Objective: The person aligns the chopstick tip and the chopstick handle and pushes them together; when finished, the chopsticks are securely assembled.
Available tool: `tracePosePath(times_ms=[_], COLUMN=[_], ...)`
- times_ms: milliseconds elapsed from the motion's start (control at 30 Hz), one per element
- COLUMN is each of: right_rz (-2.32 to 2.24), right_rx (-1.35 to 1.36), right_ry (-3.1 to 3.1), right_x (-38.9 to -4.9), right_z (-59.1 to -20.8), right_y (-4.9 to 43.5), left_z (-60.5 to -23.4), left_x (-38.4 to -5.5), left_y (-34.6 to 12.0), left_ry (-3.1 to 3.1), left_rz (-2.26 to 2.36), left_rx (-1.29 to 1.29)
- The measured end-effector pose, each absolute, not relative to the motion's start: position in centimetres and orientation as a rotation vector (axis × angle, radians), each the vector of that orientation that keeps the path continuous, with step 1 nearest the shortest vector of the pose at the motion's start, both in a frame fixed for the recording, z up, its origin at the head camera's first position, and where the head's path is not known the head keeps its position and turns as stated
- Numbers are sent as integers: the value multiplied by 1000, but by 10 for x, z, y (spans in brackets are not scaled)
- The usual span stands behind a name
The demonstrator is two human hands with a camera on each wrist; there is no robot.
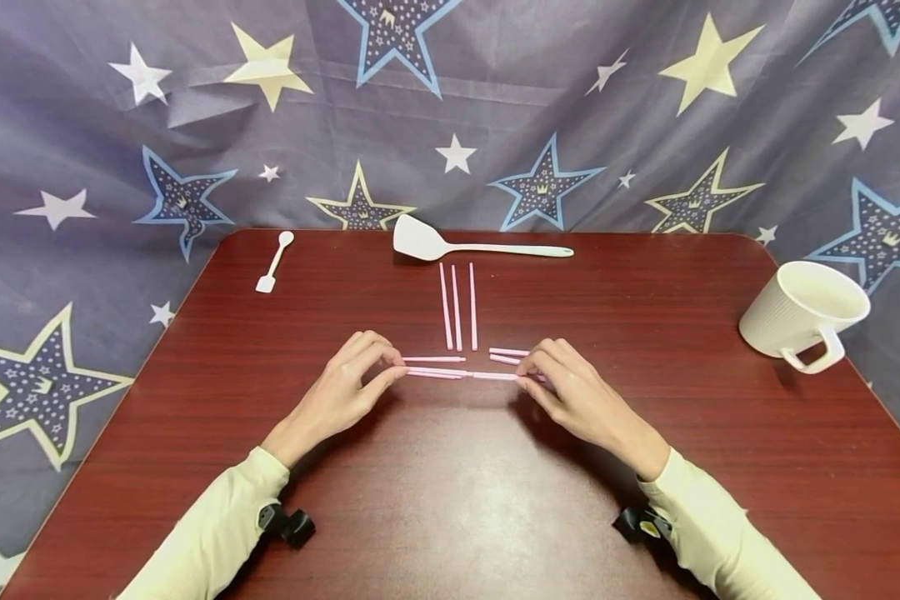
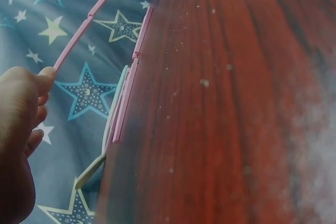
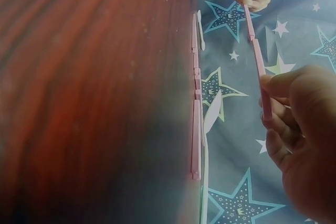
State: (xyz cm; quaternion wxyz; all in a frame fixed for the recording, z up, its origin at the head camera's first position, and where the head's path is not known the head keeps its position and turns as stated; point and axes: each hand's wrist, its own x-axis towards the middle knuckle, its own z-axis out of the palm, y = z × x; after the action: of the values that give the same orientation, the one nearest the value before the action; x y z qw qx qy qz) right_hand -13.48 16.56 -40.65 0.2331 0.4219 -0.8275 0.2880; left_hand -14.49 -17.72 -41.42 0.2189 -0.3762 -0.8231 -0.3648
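My left hand [image 1: 352, 379] pinches a thin pink stick [image 2: 72, 43] near one end, between thumb and fingers. Opposite it, my right hand [image 1: 581, 392] grips another pink stick [image 3: 259, 59], thumb on one side and fingers curled on the other. Both sticks are held up above the table, roughly in line, and their inner ends meet midway between the hands; whether they are joined is hard to tell. Beyond the hands lie three pink sticks [image 1: 457, 308], side by side and pointing away. More pink sticks [image 1: 506, 352] lie crosswise close to each hand, partly hidden by the fingers.
A white spatula [image 1: 420, 240] lies along the far edge of the brown table [image 1: 465, 500]. At the back left is a small white double-ended tool [image 1: 273, 262]. A white mug [image 1: 787, 312] stands at the right. Behind hangs a star-patterned cloth [image 1: 480, 108].
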Motion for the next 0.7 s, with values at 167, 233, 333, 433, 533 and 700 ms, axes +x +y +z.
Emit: tracePosePath(times_ms=[167,233,333,433,533,700], right_rz=[794,794,797,798,795,791], right_rx=[1159,1160,1160,1161,1161,1165], right_ry=[-2260,-2254,-2261,-2268,-2266,-2251], right_x=[-135,-135,-134,-133,-133,-133], right_z=[-406,-405,-405,-404,-404,-404], right_y=[166,166,166,166,166,166], left_z=[-414,-414,-415,-415,-415,-415], left_x=[-145,-145,-145,-145,-145,-144], left_y=[-177,-177,-178,-177,-177,-177], left_ry=[-2258,-2250,-2241,-2235,-2232,-2235], left_rz=[-1021,-1024,-1026,-1029,-1035,-1040], left_rx=[-1045,-1044,-1041,-1041,-1044,-1043])
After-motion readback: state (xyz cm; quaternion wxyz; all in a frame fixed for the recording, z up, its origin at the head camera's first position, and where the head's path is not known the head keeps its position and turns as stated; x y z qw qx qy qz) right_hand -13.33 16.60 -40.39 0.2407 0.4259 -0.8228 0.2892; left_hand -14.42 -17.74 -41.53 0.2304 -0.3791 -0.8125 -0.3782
